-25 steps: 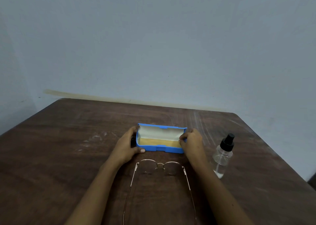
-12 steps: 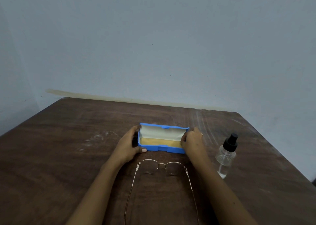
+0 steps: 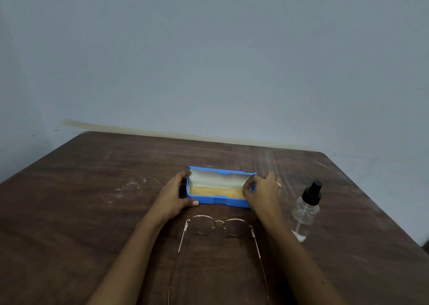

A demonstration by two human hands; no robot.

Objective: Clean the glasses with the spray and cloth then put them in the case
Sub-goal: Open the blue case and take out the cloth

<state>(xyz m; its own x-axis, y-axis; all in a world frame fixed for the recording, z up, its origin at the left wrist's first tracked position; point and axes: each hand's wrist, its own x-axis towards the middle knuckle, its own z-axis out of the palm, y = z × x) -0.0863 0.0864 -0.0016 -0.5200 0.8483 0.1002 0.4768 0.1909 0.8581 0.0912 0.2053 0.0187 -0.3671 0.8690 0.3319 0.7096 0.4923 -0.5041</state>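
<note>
Case [image 3: 218,199]: blue, open, flat on the desk [image 3: 92,200]. Lid [image 3: 216,179] stands up on the far side, pale lining facing the camera. Yellow cloth [image 3: 216,191] lies inside the case, covering most of the bottom tray.

Left hand [image 3: 173,195]: grips the case's left end. Thumb lies along the near-left corner with its tip on the front wall. Fingers curl round the far-left corner beside the lid.

Right hand [image 3: 262,194]: holds the case's right end, fingers curled over the end wall. Thumb and forefinger sit close together just inside the right rim, and a bit of blue shows between the fingers. Can't tell whether the fingertips also touch the cloth. Ring [image 3: 278,185] on one finger.

Glasses [image 3: 219,221]: on the desk just in front of the case, on the person's side, apart from the case and from both hands. Thin metal frame, lenses toward the case. Temples are unfolded and run back toward the camera between the two forearms.

Spray bottle [image 3: 305,211]: right of the case, past the right hand, near it but not touching. Upright, clear body, black pump top, a little liquid at the bottom.

Wall [image 3: 209,61]: plain and pale, behind the case beyond the desk's far edge.
</note>
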